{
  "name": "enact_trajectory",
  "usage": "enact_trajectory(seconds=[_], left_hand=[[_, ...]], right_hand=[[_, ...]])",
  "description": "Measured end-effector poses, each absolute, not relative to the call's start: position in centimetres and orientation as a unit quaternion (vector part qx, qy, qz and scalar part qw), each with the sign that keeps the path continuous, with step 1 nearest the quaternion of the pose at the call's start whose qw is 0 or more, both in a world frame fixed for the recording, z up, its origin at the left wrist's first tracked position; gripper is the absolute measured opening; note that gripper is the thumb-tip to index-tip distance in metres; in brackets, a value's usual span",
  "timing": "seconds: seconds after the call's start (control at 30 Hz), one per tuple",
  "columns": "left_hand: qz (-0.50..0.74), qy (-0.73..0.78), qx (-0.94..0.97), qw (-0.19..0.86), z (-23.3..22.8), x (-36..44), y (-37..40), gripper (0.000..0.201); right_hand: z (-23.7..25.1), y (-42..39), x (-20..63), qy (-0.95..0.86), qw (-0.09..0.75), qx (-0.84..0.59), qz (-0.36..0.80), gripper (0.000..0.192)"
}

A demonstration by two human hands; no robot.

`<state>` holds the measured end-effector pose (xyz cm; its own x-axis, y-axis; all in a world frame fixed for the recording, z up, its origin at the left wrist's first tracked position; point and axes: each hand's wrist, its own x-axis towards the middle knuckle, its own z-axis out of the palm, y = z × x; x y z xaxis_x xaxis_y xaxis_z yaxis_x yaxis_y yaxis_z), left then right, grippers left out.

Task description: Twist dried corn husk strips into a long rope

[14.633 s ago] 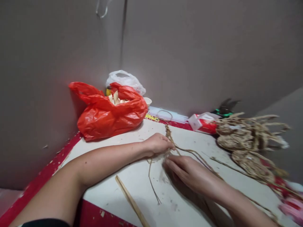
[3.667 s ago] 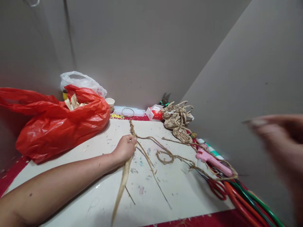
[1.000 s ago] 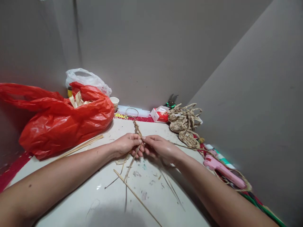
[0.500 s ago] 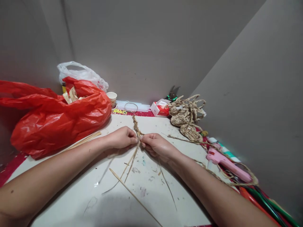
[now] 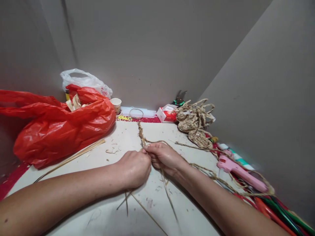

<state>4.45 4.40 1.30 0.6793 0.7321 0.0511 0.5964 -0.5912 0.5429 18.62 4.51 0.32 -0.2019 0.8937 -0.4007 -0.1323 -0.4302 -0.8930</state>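
Left hand (image 5: 134, 168) and right hand (image 5: 163, 157) pinched together on braided straw (image 5: 141, 134), keeping strands taut above the counter (image 5: 123, 137).

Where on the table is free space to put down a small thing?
Bare table: between the red bag and the left hand. Also near the braid tip, by the white ring. Crowded: the right edge, with woven pieces and glue gun.

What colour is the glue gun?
Pink; the plastic glue gun shows best in the head view, at the table's right edge.
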Motion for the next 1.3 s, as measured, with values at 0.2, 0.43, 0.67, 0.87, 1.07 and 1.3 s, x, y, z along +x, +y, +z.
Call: enact_trajectory(seconds=[0.2, 0.43, 0.67, 0.87, 1.07, 1.3], left_hand=[[0.325, 0.41, 0.773, 0.359, 1.9, 4.1, 7.4, 0.018], [0.224, 0.363, 0.625, 0.654, 0.3, 4.5, 8.6, 0.025], [0.208, 0.34, 0.771, 0.496, 0.2, 3.5, 9.8, 0.028], [0.197, 0.341, 0.756, 0.524, -0.2, 3.5, 10.2, 0.027], [0.228, 0.396, 0.697, 0.553, -0.2, 3.6, 10.2, 0.023], [0.218, 0.423, 0.657, 0.584, 0.0, 3.4, 9.9, 0.023]], right_hand=[[0.3, 5.0, 19.6, -0.341, 0.399, -0.445, 0.726, 0.02], [0.2, 5.2, 19.8, -0.397, 0.359, -0.44, 0.721, 0.021], [0.3, 5.0, 20.1, -0.579, 0.296, -0.518, 0.556, 0.022], [0.5, 4.4, 19.7, -0.759, 0.217, -0.56, 0.251, 0.026], [2.0, 3.5, 20.1, -0.786, 0.15, -0.575, 0.169, 0.029], [4.8, 2.1, 20.8, -0.79, 0.163, -0.591, 0.006, 0.028]])
